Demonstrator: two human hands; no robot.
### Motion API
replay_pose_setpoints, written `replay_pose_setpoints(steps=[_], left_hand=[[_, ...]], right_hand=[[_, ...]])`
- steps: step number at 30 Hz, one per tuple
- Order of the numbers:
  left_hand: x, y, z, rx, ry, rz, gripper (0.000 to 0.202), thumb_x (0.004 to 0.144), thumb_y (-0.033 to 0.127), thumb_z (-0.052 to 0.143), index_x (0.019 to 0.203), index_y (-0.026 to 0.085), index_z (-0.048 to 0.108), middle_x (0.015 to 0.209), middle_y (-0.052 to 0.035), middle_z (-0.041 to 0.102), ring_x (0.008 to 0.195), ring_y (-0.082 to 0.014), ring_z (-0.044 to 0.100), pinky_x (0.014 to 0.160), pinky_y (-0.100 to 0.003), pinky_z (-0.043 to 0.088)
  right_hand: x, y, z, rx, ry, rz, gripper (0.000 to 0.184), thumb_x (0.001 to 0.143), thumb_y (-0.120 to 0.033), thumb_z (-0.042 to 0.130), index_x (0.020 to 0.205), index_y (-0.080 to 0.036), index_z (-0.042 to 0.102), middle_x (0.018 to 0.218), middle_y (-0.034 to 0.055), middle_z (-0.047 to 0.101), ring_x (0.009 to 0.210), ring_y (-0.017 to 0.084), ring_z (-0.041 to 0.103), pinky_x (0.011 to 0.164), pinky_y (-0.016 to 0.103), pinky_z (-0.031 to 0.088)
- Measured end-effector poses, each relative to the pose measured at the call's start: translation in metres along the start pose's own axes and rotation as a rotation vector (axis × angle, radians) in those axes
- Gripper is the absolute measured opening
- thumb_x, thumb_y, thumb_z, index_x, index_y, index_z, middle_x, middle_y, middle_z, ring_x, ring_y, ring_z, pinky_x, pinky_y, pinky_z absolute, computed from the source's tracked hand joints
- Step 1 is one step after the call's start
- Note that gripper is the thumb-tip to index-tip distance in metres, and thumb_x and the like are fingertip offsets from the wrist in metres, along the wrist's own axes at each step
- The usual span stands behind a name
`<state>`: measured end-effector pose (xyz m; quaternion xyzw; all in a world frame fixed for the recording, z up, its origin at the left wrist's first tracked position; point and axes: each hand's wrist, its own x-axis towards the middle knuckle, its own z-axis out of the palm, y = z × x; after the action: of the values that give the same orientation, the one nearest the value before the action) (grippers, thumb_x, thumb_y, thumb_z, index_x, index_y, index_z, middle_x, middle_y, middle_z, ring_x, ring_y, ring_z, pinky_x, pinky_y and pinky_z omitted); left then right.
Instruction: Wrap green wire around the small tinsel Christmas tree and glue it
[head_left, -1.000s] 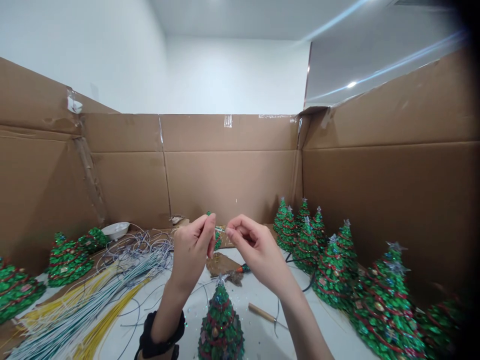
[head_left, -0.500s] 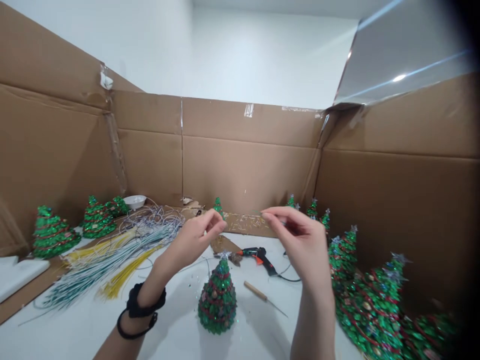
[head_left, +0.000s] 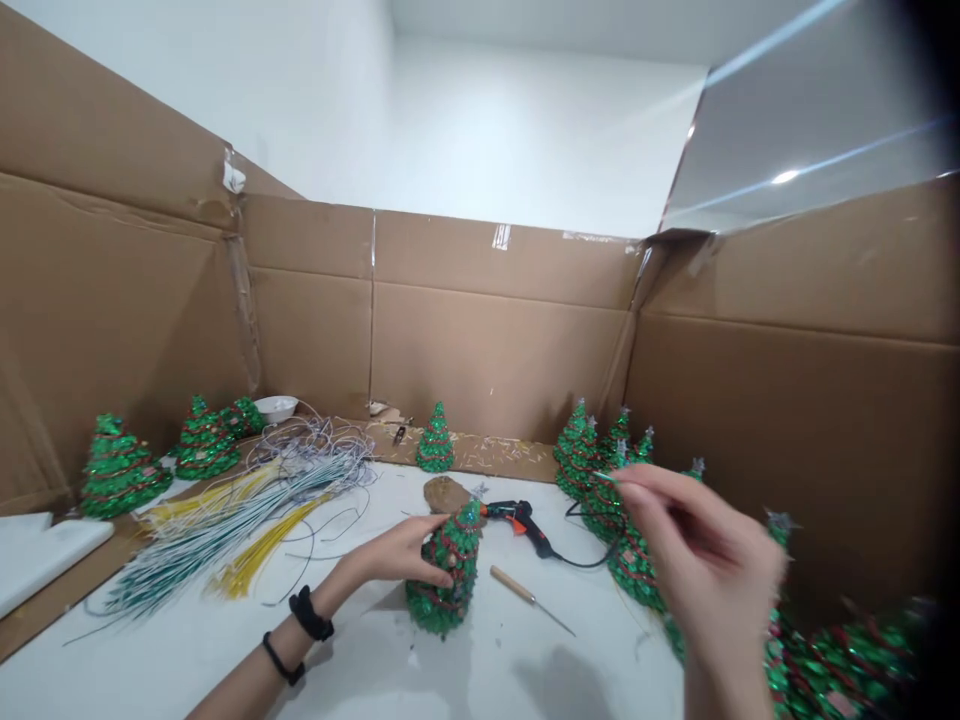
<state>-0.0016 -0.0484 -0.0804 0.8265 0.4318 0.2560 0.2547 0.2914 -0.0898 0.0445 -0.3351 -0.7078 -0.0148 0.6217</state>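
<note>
My left hand [head_left: 396,552] grips the side of a green sequinned cone tree [head_left: 448,578], which leans to the right on the white tabletop. Red strands and small ornaments wind around the tree, and my fingers hide part of its left side. At the right of the view, my right hand [head_left: 701,560] is blurred, with its fingers pinched on a thin pale wire [head_left: 606,478]. That hand is in front of the group of finished trees and touches none that I can tell.
A hot glue gun [head_left: 519,522] with a black cord and a wooden-handled awl [head_left: 514,585] lie near the leaning tree. Bundles of white, yellow and green wires [head_left: 247,525] spread left. Several sequinned trees [head_left: 120,468] stand along cardboard walls [head_left: 495,360], and a white bowl [head_left: 275,408] sits at the back.
My left hand has dropped onto the tree and tilted it. My right hand has moved right and lower. The view has shifted slightly.
</note>
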Motion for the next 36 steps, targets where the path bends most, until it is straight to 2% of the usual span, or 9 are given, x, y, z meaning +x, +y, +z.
replay_pose_setpoints(steps=[4, 8, 12, 16, 20, 25, 30, 33, 36], left_hand=[[0.007, 0.001, -0.011, 0.5, 0.221, 0.051, 0.072, 0.066, 0.033, 0.074, 0.131, 0.021, 0.047, 0.125, -0.0124, 0.056, 0.113, -0.0314, 0.049, 0.096, -0.045, 0.037], [0.005, -0.006, -0.008, 0.88, 0.316, 0.057, 0.063, 0.071, 0.016, 0.067, 0.131, 0.024, 0.046, 0.125, -0.0112, 0.055, 0.116, -0.0305, 0.045, 0.099, -0.047, 0.031], [-0.001, -0.018, 0.0, 0.971, 0.321, 0.019, 0.062, 0.073, 0.009, 0.063, 0.131, 0.026, 0.046, 0.121, -0.0096, 0.055, 0.116, -0.0285, 0.044, 0.098, -0.044, 0.031], [-0.004, -0.024, 0.005, 0.94, 0.312, -0.006, 0.06, 0.074, 0.011, 0.063, 0.13, 0.025, 0.048, 0.119, -0.0105, 0.056, 0.115, -0.0293, 0.046, 0.096, -0.043, 0.032], [-0.002, -0.025, 0.01, 0.945, 0.293, -0.003, 0.06, 0.075, 0.011, 0.062, 0.132, 0.025, 0.047, 0.12, -0.0119, 0.056, 0.117, -0.03, 0.045, 0.097, -0.044, 0.032], [0.002, -0.028, 0.018, 0.961, 0.289, 0.012, 0.059, 0.078, 0.01, 0.057, 0.133, 0.025, 0.046, 0.12, -0.0118, 0.057, 0.118, -0.0289, 0.047, 0.1, -0.044, 0.032], [0.003, -0.027, 0.02, 0.959, 0.275, 0.035, 0.061, 0.079, 0.024, 0.065, 0.135, 0.021, 0.042, 0.128, -0.0126, 0.055, 0.122, -0.0297, 0.044, 0.102, -0.044, 0.03], [0.003, -0.025, 0.022, 0.955, 0.262, 0.023, 0.064, 0.078, 0.027, 0.067, 0.136, 0.021, 0.042, 0.132, -0.0132, 0.053, 0.124, -0.0297, 0.043, 0.103, -0.044, 0.029], [0.001, -0.02, 0.025, 0.903, 0.319, 0.015, 0.059, 0.081, 0.035, 0.062, 0.136, 0.02, 0.043, 0.14, -0.0155, 0.046, 0.127, -0.0312, 0.039, 0.104, -0.046, 0.026]], right_hand=[[0.01, 0.022, 0.044, -0.105, -0.243, 0.056, 0.025, 0.089, -0.037, 0.05, 0.085, -0.019, 0.066, 0.073, 0.0028, 0.069, 0.058, 0.013, 0.058, 0.055, 0.023, 0.042], [-0.009, 0.047, 0.084, -0.232, -0.541, 0.058, 0.025, 0.09, -0.033, 0.046, 0.085, -0.02, 0.066, 0.077, 0.0029, 0.07, 0.068, 0.014, 0.061, 0.064, 0.023, 0.039], [-0.036, 0.054, 0.117, -0.241, -0.782, 0.096, 0.02, 0.089, -0.028, 0.047, 0.087, -0.021, 0.066, 0.079, 0.0018, 0.07, 0.069, 0.013, 0.061, 0.063, 0.022, 0.034], [-0.054, 0.061, 0.132, -0.293, -0.949, 0.19, 0.021, 0.089, -0.028, 0.048, 0.087, -0.021, 0.068, 0.077, 0.0029, 0.07, 0.07, 0.014, 0.061, 0.059, 0.021, 0.031], [-0.064, 0.068, 0.14, -0.32, -0.981, 0.257, 0.022, 0.088, -0.028, 0.048, 0.087, -0.021, 0.069, 0.082, 0.0036, 0.072, 0.073, 0.014, 0.063, 0.059, 0.02, 0.032], [-0.074, 0.071, 0.151, -0.409, -0.968, 0.258, 0.021, 0.088, -0.025, 0.048, 0.087, -0.02, 0.068, 0.086, 0.005, 0.072, 0.081, 0.017, 0.065, 0.06, 0.022, 0.033], [-0.078, 0.073, 0.154, -0.468, -0.97, 0.27, 0.022, 0.086, -0.023, 0.046, 0.087, -0.019, 0.068, 0.088, 0.0064, 0.072, 0.084, 0.018, 0.066, 0.06, 0.023, 0.033], [-0.079, 0.076, 0.154, -0.494, -0.96, 0.299, 0.024, 0.086, -0.022, 0.045, 0.087, -0.019, 0.069, 0.088, 0.0069, 0.072, 0.083, 0.019, 0.066, 0.059, 0.023, 0.032], [-0.081, 0.078, 0.154, -0.487, -0.978, 0.325, 0.024, 0.086, -0.023, 0.045, 0.089, -0.02, 0.069, 0.09, 0.0073, 0.072, 0.084, 0.019, 0.065, 0.061, 0.023, 0.033]])
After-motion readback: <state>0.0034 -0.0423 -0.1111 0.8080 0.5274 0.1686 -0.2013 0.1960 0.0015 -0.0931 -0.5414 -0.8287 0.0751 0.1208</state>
